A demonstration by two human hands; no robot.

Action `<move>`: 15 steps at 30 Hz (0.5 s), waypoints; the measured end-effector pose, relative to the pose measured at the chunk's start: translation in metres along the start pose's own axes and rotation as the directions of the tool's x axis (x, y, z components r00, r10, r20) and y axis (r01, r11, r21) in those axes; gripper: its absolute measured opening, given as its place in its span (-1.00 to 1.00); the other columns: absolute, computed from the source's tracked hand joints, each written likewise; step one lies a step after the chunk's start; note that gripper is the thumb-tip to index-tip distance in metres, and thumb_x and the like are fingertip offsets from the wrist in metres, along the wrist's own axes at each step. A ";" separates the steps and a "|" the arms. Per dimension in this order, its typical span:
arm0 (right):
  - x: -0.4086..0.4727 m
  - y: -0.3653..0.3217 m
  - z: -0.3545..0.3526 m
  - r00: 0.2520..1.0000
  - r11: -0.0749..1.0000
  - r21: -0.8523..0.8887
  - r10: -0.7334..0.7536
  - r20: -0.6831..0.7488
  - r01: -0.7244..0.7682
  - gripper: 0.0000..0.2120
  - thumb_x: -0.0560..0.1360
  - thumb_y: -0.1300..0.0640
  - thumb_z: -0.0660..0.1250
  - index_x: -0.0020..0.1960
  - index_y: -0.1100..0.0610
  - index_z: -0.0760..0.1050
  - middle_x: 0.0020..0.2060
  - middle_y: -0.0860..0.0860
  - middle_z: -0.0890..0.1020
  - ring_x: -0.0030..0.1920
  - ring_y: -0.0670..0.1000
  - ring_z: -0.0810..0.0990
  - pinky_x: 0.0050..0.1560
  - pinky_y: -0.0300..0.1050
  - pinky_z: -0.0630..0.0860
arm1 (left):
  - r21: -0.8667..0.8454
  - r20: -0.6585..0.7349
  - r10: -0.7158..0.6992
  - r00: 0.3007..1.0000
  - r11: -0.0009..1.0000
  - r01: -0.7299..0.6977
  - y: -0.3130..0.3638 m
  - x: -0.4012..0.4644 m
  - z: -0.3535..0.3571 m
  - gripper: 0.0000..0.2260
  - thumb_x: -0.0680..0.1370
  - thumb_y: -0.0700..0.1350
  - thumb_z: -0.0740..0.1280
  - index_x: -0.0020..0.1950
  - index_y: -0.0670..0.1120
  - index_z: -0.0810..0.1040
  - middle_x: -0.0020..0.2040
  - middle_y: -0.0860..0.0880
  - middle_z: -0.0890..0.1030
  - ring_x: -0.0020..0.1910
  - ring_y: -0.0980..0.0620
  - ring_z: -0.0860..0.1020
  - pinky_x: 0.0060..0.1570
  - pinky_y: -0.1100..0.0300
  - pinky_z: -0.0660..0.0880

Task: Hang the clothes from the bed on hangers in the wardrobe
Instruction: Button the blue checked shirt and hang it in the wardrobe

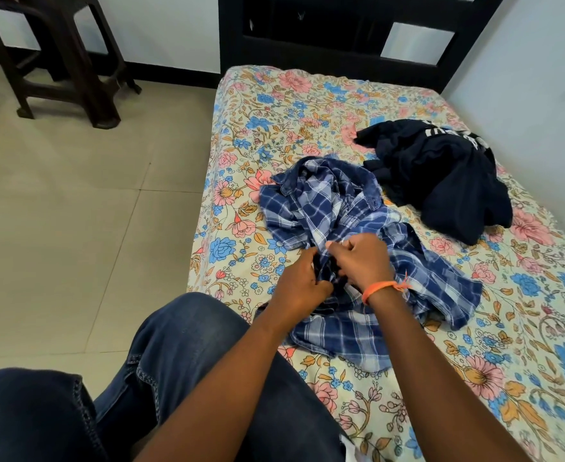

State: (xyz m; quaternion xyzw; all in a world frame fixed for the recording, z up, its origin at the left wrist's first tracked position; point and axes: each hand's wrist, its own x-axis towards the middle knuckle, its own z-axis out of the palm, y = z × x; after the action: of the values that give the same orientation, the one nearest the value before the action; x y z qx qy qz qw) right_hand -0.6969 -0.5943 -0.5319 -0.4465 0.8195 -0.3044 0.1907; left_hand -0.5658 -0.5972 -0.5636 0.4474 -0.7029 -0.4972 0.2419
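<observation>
A crumpled blue and white checked shirt [337, 208] lies on the bed [274, 105], which has a floral sheet. My left hand [299, 281] and my right hand [362, 260] sit close together over its near part, each gripping a fold of the fabric. An orange thread band circles my right wrist. Behind the shirt, to the right, a dark navy garment [441, 175] with white lettering lies in a heap. No hanger or wardrobe is in view.
A dark headboard [341, 35] stands at the far end of the bed, with a pale wall [524, 61] along its right side. A dark wooden stool [61, 58] stands on the tiled floor [74, 195] at the upper left. My jeans-clad knees fill the bottom left.
</observation>
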 end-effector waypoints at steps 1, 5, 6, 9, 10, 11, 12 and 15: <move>0.001 0.000 -0.001 0.996 0.991 -0.120 -0.072 -0.052 0.066 -0.56 0.47 -0.05 0.43 -0.34 0.31 0.49 -0.43 0.22 0.58 -0.40 0.19 0.58 -0.39 0.04 0.57 | 0.002 0.014 0.007 1.000 1.000 -0.007 0.001 0.000 0.000 -0.55 0.49 -0.22 0.37 0.36 -0.10 0.37 -0.35 0.09 0.44 -0.41 0.16 0.42 -0.43 0.32 0.32; 0.005 -0.002 -0.004 0.952 0.972 -0.093 -0.231 -0.202 0.216 -0.87 0.45 0.14 0.44 -0.22 0.13 0.52 -0.29 0.00 0.58 -0.29 -0.04 0.55 -0.27 -0.12 0.52 | -0.021 0.035 -0.031 0.999 0.999 0.032 0.000 0.002 0.002 -0.49 0.46 -0.19 0.38 0.39 -0.08 0.34 -0.34 0.01 0.47 -0.38 0.05 0.45 -0.34 0.17 0.40; 0.008 0.002 -0.003 0.962 0.978 -0.061 -0.209 -0.176 0.201 -0.92 0.45 0.18 0.43 -0.17 0.15 0.54 -0.23 0.03 0.59 -0.24 -0.03 0.56 -0.21 -0.13 0.53 | -0.025 0.042 -0.041 0.998 0.999 0.042 0.000 0.002 0.002 -0.47 0.46 -0.19 0.38 0.41 -0.08 0.32 -0.32 -0.02 0.48 -0.36 0.04 0.45 -0.32 0.14 0.41; 0.013 0.017 -0.001 1.000 0.999 -0.026 -0.025 -0.002 0.025 -0.76 0.50 0.17 0.39 -0.22 0.34 0.57 -0.27 0.26 0.64 -0.31 0.05 0.54 -0.23 -0.15 0.48 | -0.069 0.070 -0.051 0.996 0.996 0.056 -0.001 0.001 0.003 -0.44 0.47 -0.21 0.38 0.44 -0.06 0.30 -0.30 -0.04 0.45 -0.35 0.05 0.43 -0.32 0.14 0.41; 0.012 0.021 -0.001 0.999 1.000 -0.017 0.025 0.028 -0.025 -0.67 0.53 0.12 0.38 -0.27 0.37 0.54 -0.30 0.30 0.62 -0.34 0.07 0.50 -0.26 -0.16 0.43 | -0.089 0.077 -0.054 0.996 0.994 0.061 0.000 0.001 0.003 -0.43 0.48 -0.21 0.38 0.45 -0.04 0.29 -0.29 -0.04 0.45 -0.35 0.06 0.43 -0.33 0.15 0.41; 0.010 0.024 -0.001 0.997 0.998 0.013 0.064 0.042 -0.065 -0.61 0.55 0.07 0.37 -0.30 0.36 0.51 -0.34 0.30 0.59 -0.35 0.09 0.47 -0.27 -0.14 0.42 | -0.108 0.082 -0.058 0.995 0.992 0.066 -0.001 0.001 0.003 -0.43 0.48 -0.21 0.38 0.45 -0.03 0.28 -0.29 -0.03 0.45 -0.35 0.08 0.43 -0.34 0.16 0.41; 0.009 0.024 0.000 0.994 0.992 0.067 0.100 0.049 -0.103 -0.57 0.57 0.02 0.36 -0.30 0.34 0.49 -0.36 0.27 0.57 -0.35 0.11 0.47 -0.26 -0.09 0.45 | -0.120 0.084 -0.059 0.995 0.990 0.069 -0.001 0.002 0.003 -0.45 0.48 -0.21 0.38 0.43 -0.01 0.28 -0.28 -0.03 0.45 -0.36 0.09 0.43 -0.36 0.19 0.40; 0.010 0.020 0.001 0.977 0.956 0.209 0.184 0.108 -0.204 -0.44 0.53 -0.12 0.37 -0.10 0.45 0.54 -0.14 0.34 0.65 -0.18 0.25 0.62 0.02 0.19 0.60 | -0.151 0.092 -0.082 0.992 0.984 0.095 -0.003 0.005 0.005 -0.55 0.49 -0.19 0.37 0.26 0.09 0.25 -0.27 -0.03 0.44 -0.34 0.09 0.42 -0.37 0.21 0.38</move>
State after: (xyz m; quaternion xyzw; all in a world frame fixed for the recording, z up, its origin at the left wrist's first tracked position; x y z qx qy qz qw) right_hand -0.7139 -0.5942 -0.5465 -0.3532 0.8116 -0.3527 0.3035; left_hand -0.5706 -0.5997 -0.5688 0.4364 -0.6511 -0.5795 0.2234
